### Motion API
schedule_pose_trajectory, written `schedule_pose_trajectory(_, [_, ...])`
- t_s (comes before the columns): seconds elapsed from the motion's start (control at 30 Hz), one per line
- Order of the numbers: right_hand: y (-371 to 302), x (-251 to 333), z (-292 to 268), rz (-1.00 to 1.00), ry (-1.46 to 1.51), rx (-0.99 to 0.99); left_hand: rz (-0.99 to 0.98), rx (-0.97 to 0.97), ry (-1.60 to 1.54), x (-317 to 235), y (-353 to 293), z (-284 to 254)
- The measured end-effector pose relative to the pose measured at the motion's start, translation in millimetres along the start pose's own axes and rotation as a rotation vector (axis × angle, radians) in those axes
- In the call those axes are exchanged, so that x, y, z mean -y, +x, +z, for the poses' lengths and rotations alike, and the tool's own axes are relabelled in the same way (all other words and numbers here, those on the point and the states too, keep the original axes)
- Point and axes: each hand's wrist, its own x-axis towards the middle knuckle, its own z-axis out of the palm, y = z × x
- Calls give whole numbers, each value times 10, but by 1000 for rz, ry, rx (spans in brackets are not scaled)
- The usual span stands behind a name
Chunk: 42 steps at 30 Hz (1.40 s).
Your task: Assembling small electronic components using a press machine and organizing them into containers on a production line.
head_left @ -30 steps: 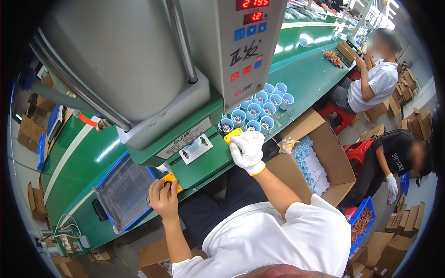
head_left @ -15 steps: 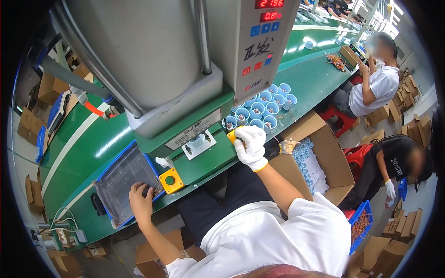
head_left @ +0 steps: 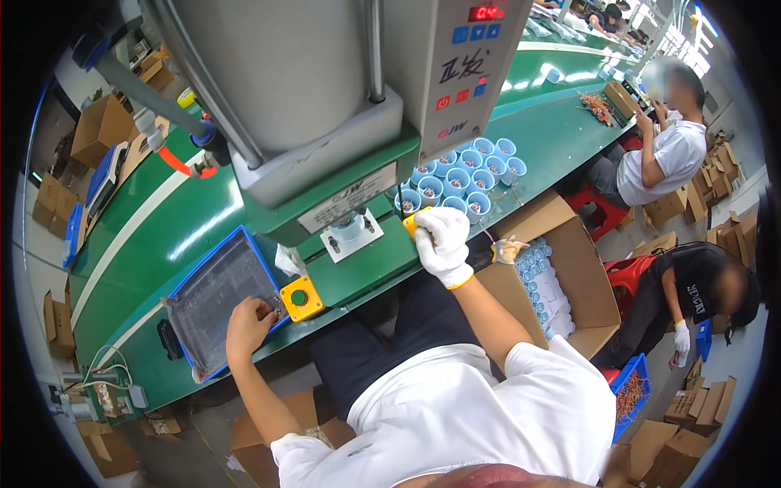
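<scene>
Bare L hand (head_left: 250, 325) at blue tray (head_left: 218, 285), gloved R hand (head_left: 443, 244) on yellow box (head_left: 411, 223).
L hand half-curled by tray's 4 o'clock rim, R hand's fingers bent over box; can't tell if either grips anything. Green-knob button box (head_left: 302, 299) at L hand's 2 o'clock. Pale cup (head_left: 348, 231) under press (head_left: 325, 154), R hand's 9 o'clock; blue cups (head_left: 457, 180) w/ small parts, approx. 12, on green surface (head_left: 541, 146); seated co-worker (head_left: 663, 167) farther off, approx. 2.

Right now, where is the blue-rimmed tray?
In the head view, the blue-rimmed tray lies at left on the bench, beside the yellow button box, the left hand at its edge.
</scene>
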Motion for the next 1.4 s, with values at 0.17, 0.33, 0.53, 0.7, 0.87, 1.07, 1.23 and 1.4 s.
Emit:
schedule_pose_trajectory(0.17, [151,205,-176,80,33,21,23,-10,-54,24,-1,69])
schedule_pose_trajectory(0.33, [368,576,-121,515,421,288,109,-134,-170,12,16,100])
schedule_pose_trajectory(0.53, [981,904,163,594,587,473,366,-527,-446,-536,108,373])
schedule_pose_trajectory(0.7, [1153,799,421,372,558,169,522,-547,-402,-902,239,620])
schedule_pose_trajectory(0.87, [1010,341,164,-59,191,-234,384,-456,-389,-1039,166,716])
schedule_pose_trajectory(1.07, [1442,-1166,604,567,-49,423,331,-418,-355,-977,88,657])
schedule_pose_trajectory(1.23, [1339,-2662,1247,274,-388,605,389,-369,-378,-1156,345,720])
schedule_pose_trajectory(1.4, [1373,-1454,261,206,1,317,311,-437,-369,-985,172,730])
